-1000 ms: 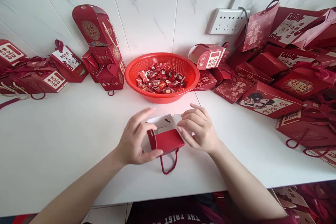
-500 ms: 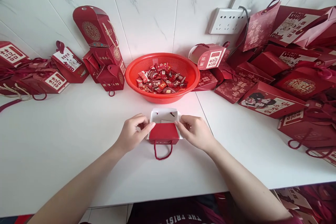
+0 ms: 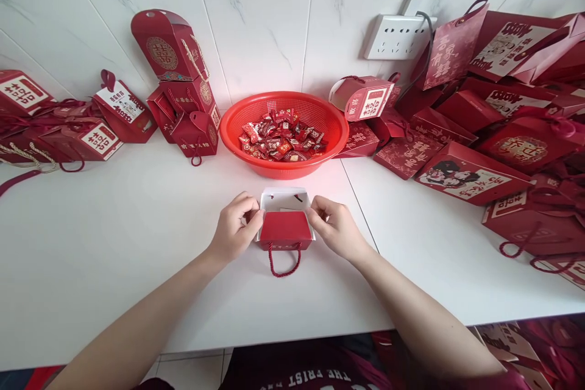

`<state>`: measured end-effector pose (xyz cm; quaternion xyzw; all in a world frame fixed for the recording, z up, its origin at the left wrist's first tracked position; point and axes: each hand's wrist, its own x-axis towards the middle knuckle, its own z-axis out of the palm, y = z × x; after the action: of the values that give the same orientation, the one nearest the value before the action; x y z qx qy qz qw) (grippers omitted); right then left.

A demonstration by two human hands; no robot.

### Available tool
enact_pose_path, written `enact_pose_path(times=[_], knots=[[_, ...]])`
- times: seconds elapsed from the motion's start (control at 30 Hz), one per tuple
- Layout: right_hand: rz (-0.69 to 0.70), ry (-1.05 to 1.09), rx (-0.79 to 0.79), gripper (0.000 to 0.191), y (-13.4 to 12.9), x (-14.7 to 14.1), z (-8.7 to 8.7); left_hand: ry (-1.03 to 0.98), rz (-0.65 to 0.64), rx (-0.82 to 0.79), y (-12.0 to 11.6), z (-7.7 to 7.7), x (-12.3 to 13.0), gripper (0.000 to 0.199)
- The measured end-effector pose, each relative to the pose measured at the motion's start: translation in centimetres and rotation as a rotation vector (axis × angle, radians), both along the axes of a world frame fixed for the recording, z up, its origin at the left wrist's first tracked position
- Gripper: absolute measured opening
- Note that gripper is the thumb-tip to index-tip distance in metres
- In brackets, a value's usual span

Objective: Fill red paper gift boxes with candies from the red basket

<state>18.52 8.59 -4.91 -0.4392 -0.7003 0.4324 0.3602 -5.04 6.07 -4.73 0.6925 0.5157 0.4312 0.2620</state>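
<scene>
A small red gift box (image 3: 286, 228) with a white inside lies on the white table, its top open and a dark red rope handle (image 3: 284, 271) resting toward me. My left hand (image 3: 237, 225) pinches the box's left side edge between thumb and curled fingers. On the opposite side, my right hand (image 3: 336, 226) pinches the right edge in the same way. Just behind the box stands a red plastic basket (image 3: 283, 167) holding many wrapped candies (image 3: 286, 137).
Stacked red boxes (image 3: 183, 91) stand left of the basket, with more gift boxes (image 3: 100, 137) farther left. A large pile of red boxes (image 3: 470, 173) covers the right side. A white power strip (image 3: 397, 38) is on the tiled wall.
My left thumb has moved slightly outward from the box's front flap to its left edge. My right thumb has also shifted a little. The box stays in nearly the same place.
</scene>
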Motion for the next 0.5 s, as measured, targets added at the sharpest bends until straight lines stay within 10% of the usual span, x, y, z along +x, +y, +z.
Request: enact_pose_path(times=[0.27, 0.5], knots=[[0.046, -0.010, 0.018, 0.010, -0.2, 0.1, 0.3, -0.049, -0.203, -0.051, -0.2, 0.8, -0.5, 0.006], [0.008, -0.072, 0.081, 0.021, -0.2, 0.3, 0.1, 0.224, -0.303, 0.032, -0.5, 1.6, -0.7, 0.060]])
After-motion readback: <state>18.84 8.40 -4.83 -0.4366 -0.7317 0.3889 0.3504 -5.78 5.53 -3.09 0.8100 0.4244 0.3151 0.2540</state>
